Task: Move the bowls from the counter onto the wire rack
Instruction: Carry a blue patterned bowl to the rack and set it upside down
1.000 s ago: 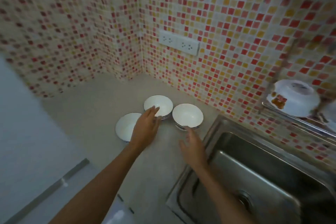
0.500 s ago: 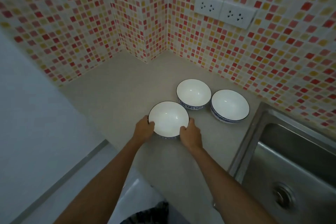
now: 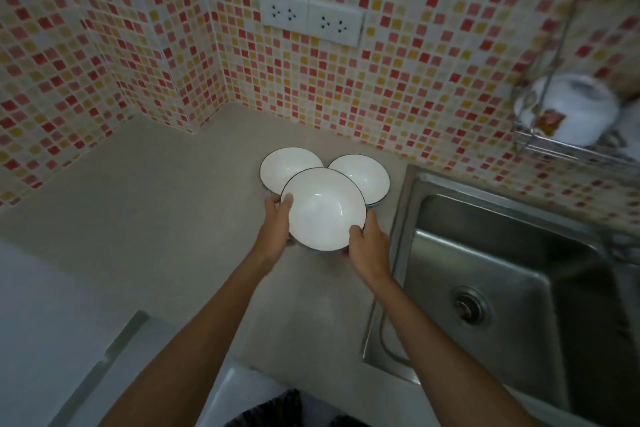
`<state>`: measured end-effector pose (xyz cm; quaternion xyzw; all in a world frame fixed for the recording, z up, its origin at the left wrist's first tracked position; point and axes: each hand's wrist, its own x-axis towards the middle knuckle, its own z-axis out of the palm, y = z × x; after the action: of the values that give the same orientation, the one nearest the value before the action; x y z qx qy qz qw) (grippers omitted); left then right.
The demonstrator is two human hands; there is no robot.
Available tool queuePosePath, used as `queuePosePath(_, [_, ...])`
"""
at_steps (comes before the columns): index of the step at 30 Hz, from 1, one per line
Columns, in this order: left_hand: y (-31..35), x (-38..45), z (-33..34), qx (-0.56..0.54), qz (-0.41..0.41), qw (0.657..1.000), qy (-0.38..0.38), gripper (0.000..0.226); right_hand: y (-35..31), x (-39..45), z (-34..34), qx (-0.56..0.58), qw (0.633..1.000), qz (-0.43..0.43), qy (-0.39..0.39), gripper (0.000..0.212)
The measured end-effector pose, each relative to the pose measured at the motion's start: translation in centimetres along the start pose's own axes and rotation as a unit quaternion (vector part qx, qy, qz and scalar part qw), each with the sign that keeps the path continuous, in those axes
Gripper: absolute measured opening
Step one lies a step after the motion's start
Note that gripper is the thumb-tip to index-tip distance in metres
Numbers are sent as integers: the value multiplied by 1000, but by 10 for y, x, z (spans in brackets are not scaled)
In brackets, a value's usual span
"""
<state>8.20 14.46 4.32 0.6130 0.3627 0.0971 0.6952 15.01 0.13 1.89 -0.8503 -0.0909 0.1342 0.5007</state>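
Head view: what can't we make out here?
- Wire rack: blurred, cut off by the right edge; free space unclear.
- Bowl on the rack: blurred, red mark unreadable.
- Two rear bowls: near rims hidden by the held bowl.
- Left hand and right hand: fingers under the held bowl hidden.

No legible text, brand, number or sign is present in the head view. The bowl (image 3: 323, 208) held in both hands shows a plain white inside with a dark rim line and no lettering. The two bowls behind it, the left one (image 3: 282, 166) and the right one (image 3: 363, 172), are equally unmarked. The double wall socket (image 3: 310, 17) shows pin holes only, no rating mark readable. The white upturned bowl (image 3: 568, 111) on the wire rack (image 3: 554, 146) carries an orange-red printed motif, too blurred to read as writing or picture.
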Motion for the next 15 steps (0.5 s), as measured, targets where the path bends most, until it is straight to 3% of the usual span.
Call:
queuePosePath(6, [58, -26, 109, -68, 44, 992, -93, 39, -1, 2, -106, 49, 992, -11, 112, 43])
queuePosePath(9, [73, -42, 156, -47, 81, 986, -135, 47, 1, 1, -158, 63, 988, -13, 137, 46])
queuePosePath(15, [89, -58, 223, -81, 141, 969, -187, 26, 5, -4, -252, 40, 974, -122, 186, 26])
